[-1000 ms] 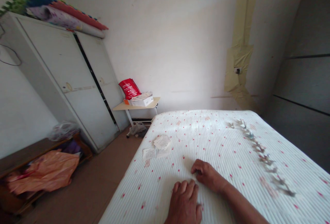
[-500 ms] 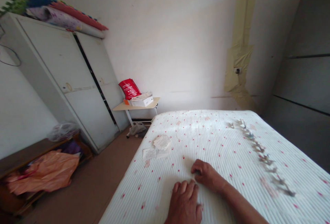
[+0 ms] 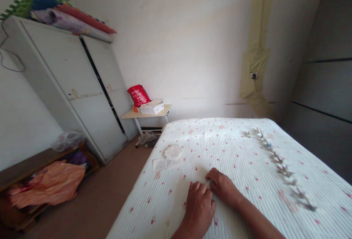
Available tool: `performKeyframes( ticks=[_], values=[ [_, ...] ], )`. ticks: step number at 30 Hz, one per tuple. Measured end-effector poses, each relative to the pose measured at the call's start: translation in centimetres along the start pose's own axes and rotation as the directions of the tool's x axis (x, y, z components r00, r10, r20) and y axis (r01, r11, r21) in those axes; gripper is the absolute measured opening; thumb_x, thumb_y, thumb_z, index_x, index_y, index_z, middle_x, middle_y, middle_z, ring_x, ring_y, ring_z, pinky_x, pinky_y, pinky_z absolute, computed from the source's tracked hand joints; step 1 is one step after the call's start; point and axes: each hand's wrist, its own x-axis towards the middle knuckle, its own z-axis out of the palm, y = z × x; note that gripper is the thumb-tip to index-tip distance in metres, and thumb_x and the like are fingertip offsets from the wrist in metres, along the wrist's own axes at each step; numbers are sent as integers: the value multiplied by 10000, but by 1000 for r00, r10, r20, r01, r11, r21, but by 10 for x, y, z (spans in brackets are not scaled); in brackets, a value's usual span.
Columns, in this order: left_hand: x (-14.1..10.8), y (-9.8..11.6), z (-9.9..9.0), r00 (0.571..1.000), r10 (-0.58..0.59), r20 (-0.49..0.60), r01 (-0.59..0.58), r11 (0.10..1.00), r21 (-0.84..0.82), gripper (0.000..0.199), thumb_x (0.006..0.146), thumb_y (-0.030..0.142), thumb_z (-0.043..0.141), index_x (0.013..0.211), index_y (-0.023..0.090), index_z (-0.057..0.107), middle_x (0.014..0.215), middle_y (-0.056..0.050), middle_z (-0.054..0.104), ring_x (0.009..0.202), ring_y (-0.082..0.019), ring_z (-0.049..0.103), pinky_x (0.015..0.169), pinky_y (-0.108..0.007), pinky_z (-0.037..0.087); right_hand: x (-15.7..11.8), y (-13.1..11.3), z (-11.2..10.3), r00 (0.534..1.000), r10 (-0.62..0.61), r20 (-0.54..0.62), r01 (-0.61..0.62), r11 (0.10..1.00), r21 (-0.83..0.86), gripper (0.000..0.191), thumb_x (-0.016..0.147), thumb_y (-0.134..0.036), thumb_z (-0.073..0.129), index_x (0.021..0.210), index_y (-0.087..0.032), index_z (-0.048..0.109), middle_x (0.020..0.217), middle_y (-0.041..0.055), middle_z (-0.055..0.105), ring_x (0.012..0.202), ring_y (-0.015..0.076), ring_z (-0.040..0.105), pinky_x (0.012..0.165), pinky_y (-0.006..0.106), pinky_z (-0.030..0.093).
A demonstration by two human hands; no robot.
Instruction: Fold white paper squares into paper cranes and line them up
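Observation:
My left hand (image 3: 200, 204) rests low on the bed's white ribbed cover (image 3: 220, 151), its fingers curled down and pressed together. Close against it on the right, my right hand (image 3: 224, 187) is also closed, fingers bent toward the cover. Whatever lies under or between the fingertips is hidden by the hands. Beyond them to the left are several printed paper pieces (image 3: 173, 152), some overlapping. A row of small folded paper figures (image 3: 277, 158), blurred at the edges, runs along the right side of the bed.
Past the bed's far left corner stands a small table (image 3: 128, 113) with a red bag (image 3: 138, 95) and a white box (image 3: 152, 109). A grey cabinet (image 3: 63, 73) is at the left, near a low wooden bench (image 3: 24, 167) holding an orange plastic bag (image 3: 52, 182).
My left hand has shifted forward, and its fingers have curled in from a flatter pose. My right hand has moved slightly right and stays closed.

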Motion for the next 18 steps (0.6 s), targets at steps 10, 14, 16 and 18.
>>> performKeyframes(
  ticks=[10,14,16,18],
  values=[
    [14,0,-3,990,-136,28,134,990,48,100,730,183,576,811,191,635,854,-27,594,879,-214,502,816,-355,385,7,9,-4,996,94,-1,-94,996,4,243,653,-98,441,773,-165,642,804,46,630,753,149,573,691,224,394],
    [21,1,-5,985,-158,64,153,985,78,113,727,189,590,821,190,654,864,-33,608,884,-216,513,788,-346,381,5,9,-9,993,113,18,-114,992,55,213,663,-117,451,751,-168,638,788,39,633,730,143,569,662,218,390],
    [23,1,-5,985,-155,71,148,985,88,105,733,207,598,815,194,662,856,-33,610,880,-211,516,774,-338,376,4,9,-10,995,102,16,-103,991,85,208,669,-121,450,747,-167,638,785,38,633,736,143,568,672,221,392],
    [24,1,-5,987,-143,68,136,986,100,95,745,222,597,807,201,665,849,-28,609,879,-204,516,762,-332,371,3,9,-11,996,87,21,-89,990,108,206,669,-120,451,743,-166,638,784,38,632,742,145,567,681,226,395]
  ],
)
